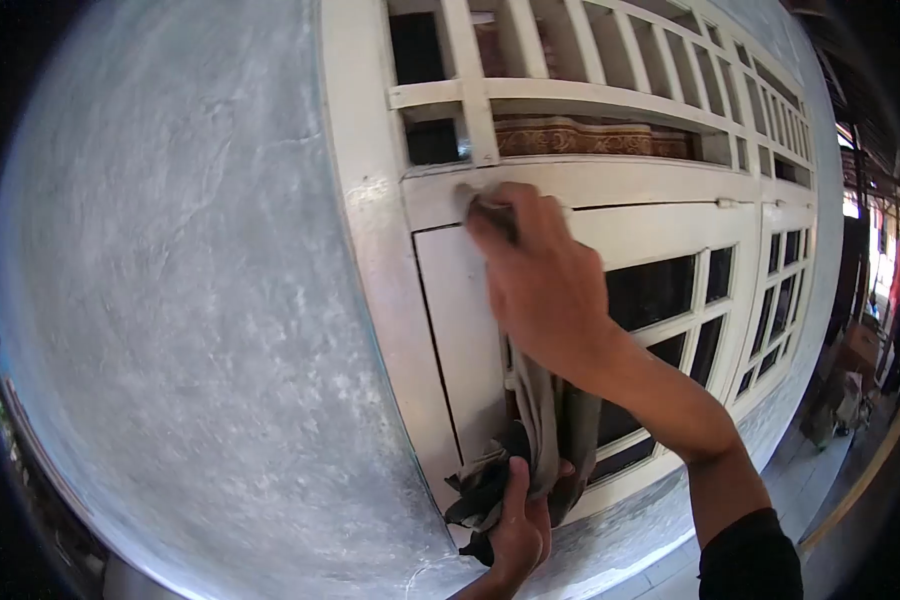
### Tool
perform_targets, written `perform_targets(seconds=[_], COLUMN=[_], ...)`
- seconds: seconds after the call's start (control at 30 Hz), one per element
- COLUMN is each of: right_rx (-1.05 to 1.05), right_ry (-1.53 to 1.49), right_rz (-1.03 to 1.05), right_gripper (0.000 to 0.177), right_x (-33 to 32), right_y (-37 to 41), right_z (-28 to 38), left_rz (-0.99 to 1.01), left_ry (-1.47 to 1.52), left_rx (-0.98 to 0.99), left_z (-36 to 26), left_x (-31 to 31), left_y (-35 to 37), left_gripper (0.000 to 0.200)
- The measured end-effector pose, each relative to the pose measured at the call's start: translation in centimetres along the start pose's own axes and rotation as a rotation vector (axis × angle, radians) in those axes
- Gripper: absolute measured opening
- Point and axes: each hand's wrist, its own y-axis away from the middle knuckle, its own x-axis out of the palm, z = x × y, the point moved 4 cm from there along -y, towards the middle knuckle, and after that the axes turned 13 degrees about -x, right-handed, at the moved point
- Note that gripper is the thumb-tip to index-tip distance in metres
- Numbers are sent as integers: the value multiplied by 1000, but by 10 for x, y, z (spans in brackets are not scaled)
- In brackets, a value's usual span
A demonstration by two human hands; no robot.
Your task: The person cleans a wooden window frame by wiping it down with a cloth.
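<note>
My right hand (545, 270) is closed on the upper end of a dark grey cloth (540, 410) and presses it against the white window frame (620, 185), near the upper left corner of the casement. Lower down, my left hand (522, 520) grips the bunched lower part of the same cloth, in front of the frame's bottom left part. Between the two hands the cloth hangs in long folds and hides part of the casement.
A grey wall (210, 300) fills the left side. White slats (610, 50) and a patterned curtain (590, 137) are above. At the far right are a cardboard box (858, 350), a wooden pole (865, 475) and a tiled floor (660, 570).
</note>
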Motion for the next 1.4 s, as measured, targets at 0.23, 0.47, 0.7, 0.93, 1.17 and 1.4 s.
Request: perform_targets(seconds=[0.23,0.47,0.7,0.93,1.17,1.4], right_rx=[-168,-160,-217,59,28,205], right_ry=[-67,-18,-82,55,-50,-30], right_rz=[-26,-92,-39,85,16,105], right_gripper=[28,28,27,26,37,35], right_x=[33,27,30,-10,36,4], right_y=[-12,-44,-22,-4,-19,1], right_z=[41,23,38,-6,29,-4], left_rz=[6,27,-31,-60,19,42], left_ry=[100,70,1,-41,48,-23], left_rx=[20,153,70,54,44,66], left_z=[-5,-19,-8,-16,-8,-2], left_x=[5,-3,-9,-1,5,1], left_y=[-1,-4,4,10,6,11], left_gripper=[39,46,43,41,40,39])
